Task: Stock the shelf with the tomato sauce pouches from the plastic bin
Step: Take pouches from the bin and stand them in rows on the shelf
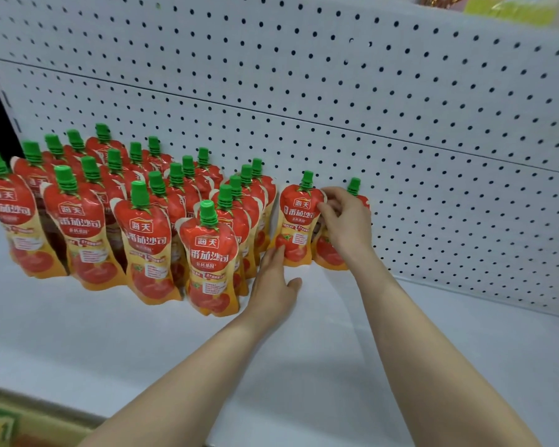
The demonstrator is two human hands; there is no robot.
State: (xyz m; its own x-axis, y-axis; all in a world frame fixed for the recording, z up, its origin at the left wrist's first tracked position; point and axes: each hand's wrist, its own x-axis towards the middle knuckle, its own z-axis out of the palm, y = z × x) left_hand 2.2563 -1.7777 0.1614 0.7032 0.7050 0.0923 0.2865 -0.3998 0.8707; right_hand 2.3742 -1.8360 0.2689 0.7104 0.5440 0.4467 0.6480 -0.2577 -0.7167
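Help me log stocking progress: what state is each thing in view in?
pouch rows, upright, capped, packed at the shelf's left.
left pouch, upright at the pegboard, label forward.
right pouch, upright, mostly hidden by a hand.
left hand, fingers straight, touching left pouch's lower edge.
right hand, fingers curled round right pouch.

A single head-worn view looks forward and down onto a white shelf [336,343] from close range. Both forearms enter from the bottom edge, and the left hand [273,282] and right hand [346,221] sit near mid-frame. The camera faces the pegboard back panel [336,91], which fills the upper half. The wide lens bows the panel's seams, and the frame is tilted, so the shelf's back edge drops rightward. The standing tomato sauce pouches [142,240] fill the left-centre.
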